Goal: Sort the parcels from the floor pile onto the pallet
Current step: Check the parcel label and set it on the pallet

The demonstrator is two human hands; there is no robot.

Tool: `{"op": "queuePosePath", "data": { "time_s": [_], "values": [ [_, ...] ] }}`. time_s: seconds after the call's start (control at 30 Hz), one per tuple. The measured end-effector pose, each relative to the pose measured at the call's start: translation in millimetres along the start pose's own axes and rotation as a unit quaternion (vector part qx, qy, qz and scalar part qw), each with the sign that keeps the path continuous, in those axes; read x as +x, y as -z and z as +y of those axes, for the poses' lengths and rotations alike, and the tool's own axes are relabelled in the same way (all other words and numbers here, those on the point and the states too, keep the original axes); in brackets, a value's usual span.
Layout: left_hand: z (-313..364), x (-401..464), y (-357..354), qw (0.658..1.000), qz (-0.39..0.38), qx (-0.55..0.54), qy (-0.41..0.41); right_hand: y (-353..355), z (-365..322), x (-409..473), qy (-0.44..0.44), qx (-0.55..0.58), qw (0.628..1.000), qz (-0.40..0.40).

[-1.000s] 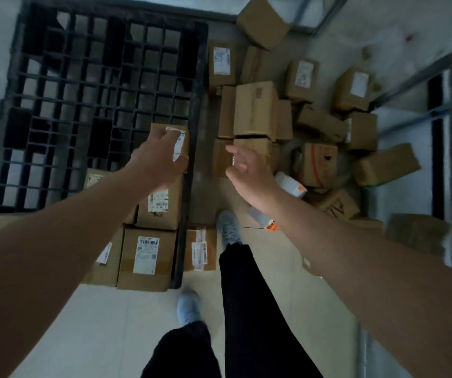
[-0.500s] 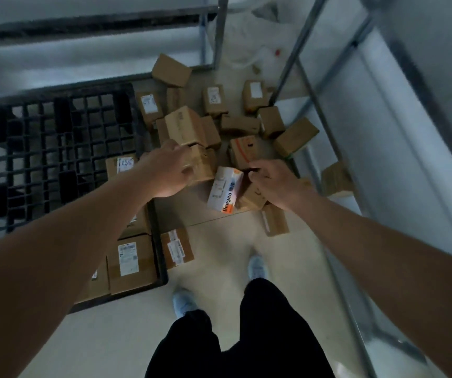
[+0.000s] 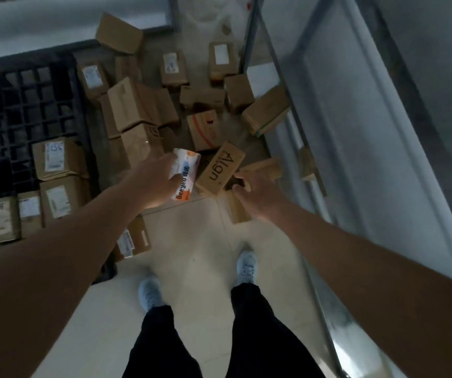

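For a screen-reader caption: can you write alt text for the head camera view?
Seen from above, a person's left hand holds a white and orange parcel while the right hand grips a brown Align box, both at the near edge of a floor pile of cardboard boxes. A black pallet on the left carries several labelled boxes.

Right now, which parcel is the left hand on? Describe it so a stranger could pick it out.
Start at the black pallet, then move right to the floor pile's near edge, by the pale tiles. The left hand grips the white parcel there, beside the brown Align box. It is the only white one, with orange and blue print; its neighbours are plain brown cardboard.
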State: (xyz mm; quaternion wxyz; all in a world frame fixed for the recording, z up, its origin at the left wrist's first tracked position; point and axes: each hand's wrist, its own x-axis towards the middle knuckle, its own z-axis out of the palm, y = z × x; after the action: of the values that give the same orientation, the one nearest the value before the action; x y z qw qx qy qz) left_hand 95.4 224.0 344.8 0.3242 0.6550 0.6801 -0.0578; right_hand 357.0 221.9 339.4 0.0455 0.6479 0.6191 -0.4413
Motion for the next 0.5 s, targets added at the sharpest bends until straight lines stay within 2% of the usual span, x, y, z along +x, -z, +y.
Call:
{"op": "queuePosePath", "data": {
  "time_s": [0.1,0.2,0.37,0.5],
  "values": [
    [15,27,-31,0.999,0.003,0.008,0.043,4,29,29,-0.002,0.01,1.0,-0.021],
    [14,53,-56,0.999,-0.004,0.033,0.042,-5,39,65,0.008,0.014,0.999,-0.043],
    [-21,126,-95,0.997,-0.01,0.007,0.073,-40,36,138,0.034,0.016,0.996,-0.085],
    [-66,192,-135,0.994,-0.019,-0.035,0.1,-73,31,215,0.046,-0.007,0.995,-0.084]
  ]
}}
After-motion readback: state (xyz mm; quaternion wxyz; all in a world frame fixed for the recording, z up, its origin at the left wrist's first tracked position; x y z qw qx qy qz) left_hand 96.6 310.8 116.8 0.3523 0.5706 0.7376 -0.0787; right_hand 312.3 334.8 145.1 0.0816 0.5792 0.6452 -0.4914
